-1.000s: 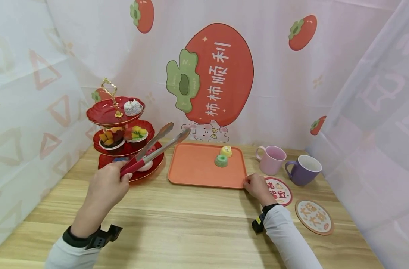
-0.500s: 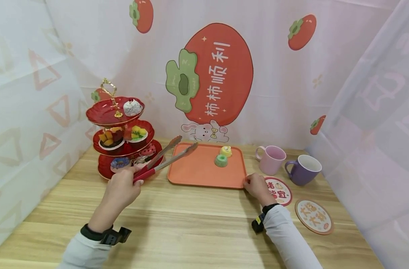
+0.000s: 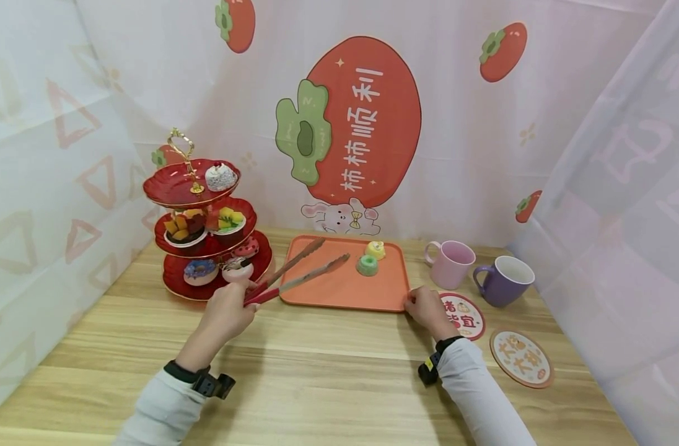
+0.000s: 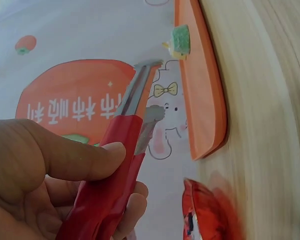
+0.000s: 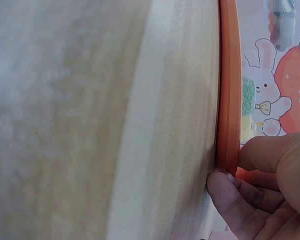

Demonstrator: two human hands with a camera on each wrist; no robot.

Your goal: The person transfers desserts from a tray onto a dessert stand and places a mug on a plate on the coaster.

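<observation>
My left hand (image 3: pixel 225 314) grips metal tongs by their red handles (image 4: pixel 107 170). The tongs (image 3: pixel 311 274) are spread, with nothing between their tips, and reach over the left part of an orange tray (image 3: pixel 323 296). On that tray, right of the tips, a green ring-shaped cake (image 3: pixel 367 266) sits in front of a small yellow cake (image 3: pixel 375 249). My right hand (image 3: pixel 427 310) is at the tray's front right corner. Close up in the right wrist view, its thumb and fingers pinch the tray's rim (image 5: pixel 230 100).
A red three-tier stand (image 3: pixel 175 192) at left bears a white cake (image 3: pixel 220 178), fruit cups and a blue-iced doughnut (image 3: pixel 200 271). To the right are a pink mug (image 3: pixel 453 266), a purple mug (image 3: pixel 503 282) and two round coasters (image 3: pixel 521 358). Printed cloth hangs behind.
My left hand has carried the tongs right and toward me, from in front of the stand to over the tray. My right hand has stayed at the tray corner.
</observation>
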